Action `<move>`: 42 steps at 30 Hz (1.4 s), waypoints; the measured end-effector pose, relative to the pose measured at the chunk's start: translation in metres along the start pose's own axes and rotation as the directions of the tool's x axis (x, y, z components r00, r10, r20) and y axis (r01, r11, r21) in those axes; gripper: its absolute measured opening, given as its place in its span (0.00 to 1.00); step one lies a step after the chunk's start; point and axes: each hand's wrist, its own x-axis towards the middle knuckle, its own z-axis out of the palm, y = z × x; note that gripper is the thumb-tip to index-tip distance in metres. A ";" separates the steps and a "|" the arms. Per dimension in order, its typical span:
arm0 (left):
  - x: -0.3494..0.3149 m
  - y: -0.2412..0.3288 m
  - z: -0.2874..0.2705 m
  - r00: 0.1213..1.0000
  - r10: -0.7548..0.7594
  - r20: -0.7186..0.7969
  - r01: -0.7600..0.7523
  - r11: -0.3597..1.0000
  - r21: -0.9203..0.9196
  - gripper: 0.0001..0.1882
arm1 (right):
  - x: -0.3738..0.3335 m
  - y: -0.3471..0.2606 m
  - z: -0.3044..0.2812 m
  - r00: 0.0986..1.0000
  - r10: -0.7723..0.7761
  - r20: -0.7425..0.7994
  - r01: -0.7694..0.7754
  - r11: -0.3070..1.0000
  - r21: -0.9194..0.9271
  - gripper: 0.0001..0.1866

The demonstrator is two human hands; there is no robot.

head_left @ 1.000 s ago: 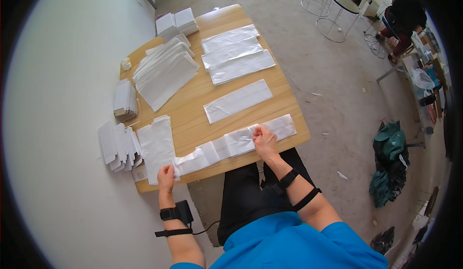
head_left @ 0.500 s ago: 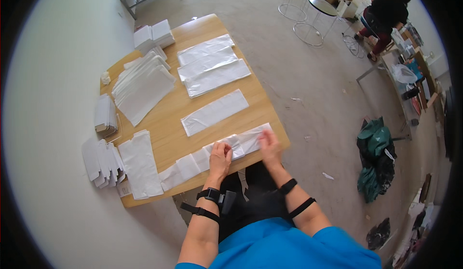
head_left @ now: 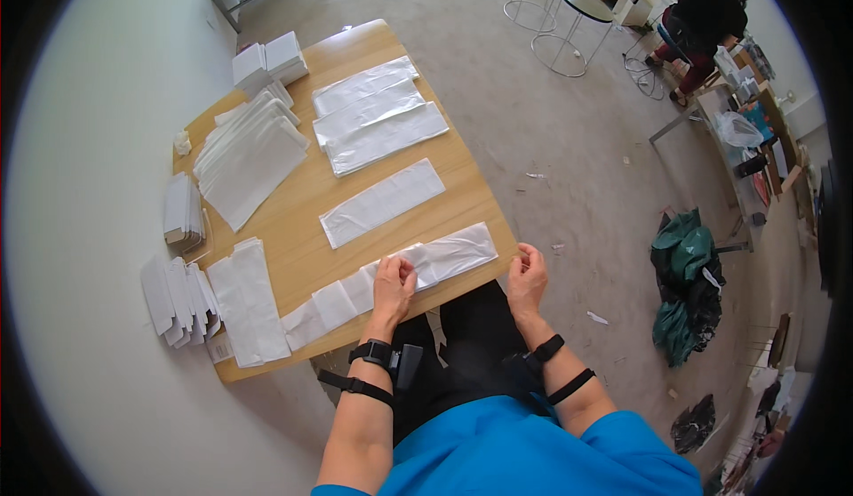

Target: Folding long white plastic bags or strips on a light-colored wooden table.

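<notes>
A long strip of thin white sheets [head_left: 458,252], with several creases across it, lies along the near edge of the wooden table [head_left: 298,269]. My left hand [head_left: 393,286] rests on the middle of this strip, its fingers curled closed; whether they pinch the material is hidden. Just past the table's right corner, my right hand [head_left: 529,276] hovers with loosely bent fingers, thumb and forefinger apart, and nothing visible in it. Beyond the strip lies a single folded white sheet [head_left: 382,203]. Farther back is a group of overlapping glossy white sheets [head_left: 378,116].
Fanned white sheets [head_left: 253,158], white box stacks [head_left: 271,59], flat white cartons [head_left: 180,305] and another white sheet pile [head_left: 249,300] occupy the table's left side. Green and black plastic bags [head_left: 686,287] lie on the floor. A person [head_left: 706,20] sits at a cluttered desk.
My right hand has lifted off the strip's right end and moved right, past the table edge. My left hand stays on the strip. The whole view has shifted slightly.
</notes>
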 end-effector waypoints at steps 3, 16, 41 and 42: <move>0.004 -0.001 -0.001 1.000 -0.017 0.001 0.017 1.000 0.008 0.10 | 0.002 -0.031 0.016 0.994 -0.102 0.047 0.108 0.981 -0.158 0.13; 0.001 0.010 0.002 0.999 -0.038 0.030 0.033 0.987 0.156 0.30 | 0.018 -0.012 0.033 0.984 -0.044 0.175 0.034 0.998 0.059 0.08; -0.017 -0.013 -0.036 0.880 -0.434 -0.192 0.267 0.787 -0.557 0.25 | -0.073 -0.105 0.067 0.871 -0.299 0.390 0.284 0.954 0.099 0.12; -0.016 -0.015 -0.034 0.873 -0.413 -0.258 0.272 0.853 -0.445 0.25 | -0.064 -0.097 0.069 0.926 -0.190 0.326 0.182 0.982 0.055 0.06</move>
